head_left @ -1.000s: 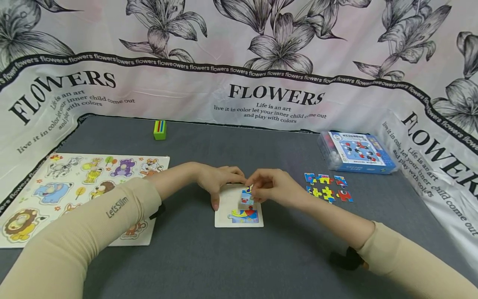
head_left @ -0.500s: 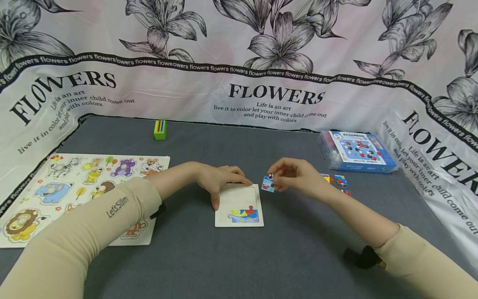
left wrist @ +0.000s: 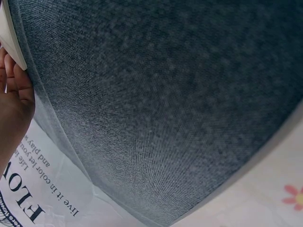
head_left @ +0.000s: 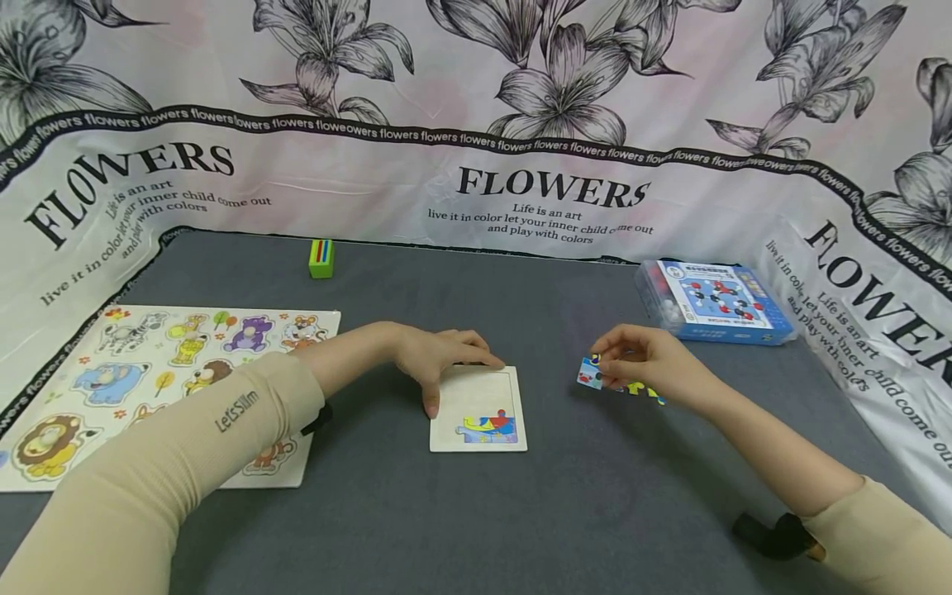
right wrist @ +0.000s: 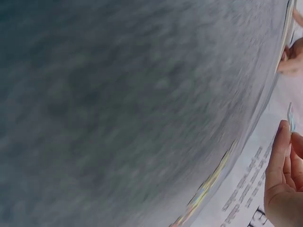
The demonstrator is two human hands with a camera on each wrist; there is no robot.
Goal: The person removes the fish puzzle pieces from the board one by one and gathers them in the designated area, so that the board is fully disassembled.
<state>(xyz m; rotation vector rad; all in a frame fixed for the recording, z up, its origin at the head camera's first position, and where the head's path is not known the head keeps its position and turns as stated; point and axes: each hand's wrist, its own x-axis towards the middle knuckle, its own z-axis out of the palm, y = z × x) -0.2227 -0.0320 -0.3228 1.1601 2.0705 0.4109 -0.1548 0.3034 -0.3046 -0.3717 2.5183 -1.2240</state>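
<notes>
My left hand [head_left: 449,357] holds a small pale puzzle board [head_left: 476,390] at its far left corner, thumb at the left side and fingers along the far edge. Several joined jigsaw pieces [head_left: 491,428] lie in the board's near right part. In the left wrist view, fingers [left wrist: 23,85] touch the board's edge [left wrist: 14,40]. My right hand [head_left: 654,368] pinches a blue jigsaw piece [head_left: 588,374] between thumb and fingers, right of the board. Loose jigsaw pieces [head_left: 636,387] lie beneath that hand, mostly hidden by it. The right wrist view shows the pinched piece [right wrist: 290,116] edge-on.
A large animal puzzle board [head_left: 290,473] lies on the left, partly under my left sleeve. At the back stands a green block [head_left: 321,259] with coloured stripes. A clear box with a blue cover [head_left: 717,302] sits back right. Flower-printed cloth [head_left: 357,186] borders the grey table.
My right hand has lifted the blue jigsaw piece off the board and carried it right, over the loose pieces. My left hand has stayed on the board.
</notes>
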